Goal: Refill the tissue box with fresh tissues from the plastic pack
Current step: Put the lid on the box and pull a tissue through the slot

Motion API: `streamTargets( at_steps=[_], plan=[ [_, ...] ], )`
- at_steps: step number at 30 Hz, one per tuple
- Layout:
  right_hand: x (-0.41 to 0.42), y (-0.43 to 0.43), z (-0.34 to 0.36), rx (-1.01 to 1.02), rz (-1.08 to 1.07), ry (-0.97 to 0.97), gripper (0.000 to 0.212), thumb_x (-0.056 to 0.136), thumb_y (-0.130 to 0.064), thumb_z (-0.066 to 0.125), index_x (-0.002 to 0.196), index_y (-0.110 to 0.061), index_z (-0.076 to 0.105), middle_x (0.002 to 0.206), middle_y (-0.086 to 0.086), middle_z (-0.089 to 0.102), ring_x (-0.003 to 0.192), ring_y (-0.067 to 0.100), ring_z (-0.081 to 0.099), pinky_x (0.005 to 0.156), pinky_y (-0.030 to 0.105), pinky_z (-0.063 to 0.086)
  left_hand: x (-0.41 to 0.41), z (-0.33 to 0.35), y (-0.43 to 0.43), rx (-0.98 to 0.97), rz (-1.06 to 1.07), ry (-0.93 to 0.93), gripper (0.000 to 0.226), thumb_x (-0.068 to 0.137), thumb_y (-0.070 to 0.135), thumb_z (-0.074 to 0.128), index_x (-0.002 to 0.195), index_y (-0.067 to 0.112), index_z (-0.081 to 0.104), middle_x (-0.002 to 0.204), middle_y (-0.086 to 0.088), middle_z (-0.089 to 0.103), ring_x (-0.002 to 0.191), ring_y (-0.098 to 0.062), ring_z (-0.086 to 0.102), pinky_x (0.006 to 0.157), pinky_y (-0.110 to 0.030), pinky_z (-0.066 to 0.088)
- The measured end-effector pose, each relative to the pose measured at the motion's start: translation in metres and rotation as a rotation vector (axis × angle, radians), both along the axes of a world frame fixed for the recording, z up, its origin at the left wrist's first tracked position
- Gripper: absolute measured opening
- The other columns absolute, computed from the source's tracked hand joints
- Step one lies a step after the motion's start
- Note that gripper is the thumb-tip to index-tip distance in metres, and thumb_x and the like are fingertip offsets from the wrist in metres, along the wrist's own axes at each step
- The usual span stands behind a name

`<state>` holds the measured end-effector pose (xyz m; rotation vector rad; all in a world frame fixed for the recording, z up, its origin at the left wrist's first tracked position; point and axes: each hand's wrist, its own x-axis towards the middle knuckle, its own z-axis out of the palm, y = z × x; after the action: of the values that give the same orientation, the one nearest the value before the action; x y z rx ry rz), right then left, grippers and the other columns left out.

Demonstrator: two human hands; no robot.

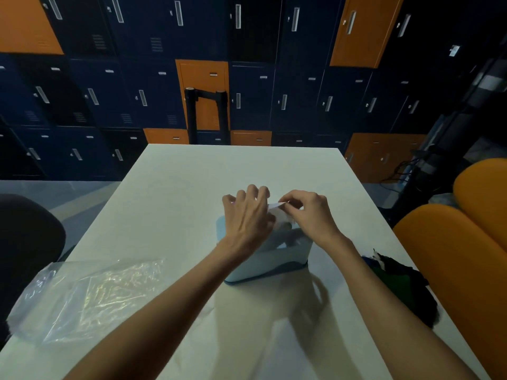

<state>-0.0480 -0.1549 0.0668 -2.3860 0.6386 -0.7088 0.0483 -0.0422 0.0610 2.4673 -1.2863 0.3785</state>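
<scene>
Plainly the tissue (277, 209) is light, soft and quick to tear, so a gentle pinch at its edge suits it. It rises from the tissue box (274, 259) in the middle of the surface (192, 174). The right hand (310, 212) has a narrow grip pinching its top, while the left hand (247, 215) bends over the box, its grip unclear. The plastic pack (90, 294) lies apart at the near left.

We sit before a wall of lockers (153, 100), mostly dark blue, with a few orange doors (362, 31) scattered among them. A white table (186, 182) runs out toward that wall, and just beyond its far edge stand two black posts (192, 119) joined by a bar (what they belong to we cannot tell). The floor (55, 190) is pale grey. Orange upholstered seats (466, 242) crowd the right side, a dark chair back (24, 242) the left. Cables (395, 174) trail on the floor at far right. The light is dim.
</scene>
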Motion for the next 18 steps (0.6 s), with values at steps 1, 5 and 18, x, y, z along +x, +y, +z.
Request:
streamTargets(
  at_steps=[1,5,18],
  plan=[
    [0.000,-0.001,0.000,-0.035,-0.007,0.007,0.012,0.088,-0.015,0.065,0.098,-0.011,0.071,0.092,0.002,0.071,0.082,0.011,0.063,0.074,0.014,0.049,0.000,0.001,0.002,-0.004,0.026,0.026,0.035,0.089,0.030,0.052,0.122,0.019,0.044,0.120,-0.004,0.052,0.100,-0.022,0.049,0.092,-0.038,0.032],
    [-0.005,-0.008,-0.004,-0.104,-0.024,0.032,0.012,0.088,-0.013,0.065,0.097,-0.012,0.071,0.094,0.005,0.071,0.086,0.018,0.065,0.082,0.035,0.057,-0.003,0.004,0.016,-0.013,0.086,0.103,0.033,0.088,0.024,0.055,0.118,0.019,0.043,0.114,-0.005,0.048,0.091,-0.019,0.042,0.085,-0.035,0.031],
    [-0.018,-0.005,-0.005,0.145,0.024,0.197,0.033,0.079,-0.037,0.068,0.111,-0.036,0.059,0.099,-0.012,0.062,0.091,0.010,0.058,0.092,0.048,0.047,0.072,0.026,0.060,0.074,-0.102,0.595,0.012,0.088,0.024,0.065,0.095,0.016,0.071,0.096,0.002,0.070,0.089,-0.016,0.062,0.074,-0.025,0.043]
  ],
)
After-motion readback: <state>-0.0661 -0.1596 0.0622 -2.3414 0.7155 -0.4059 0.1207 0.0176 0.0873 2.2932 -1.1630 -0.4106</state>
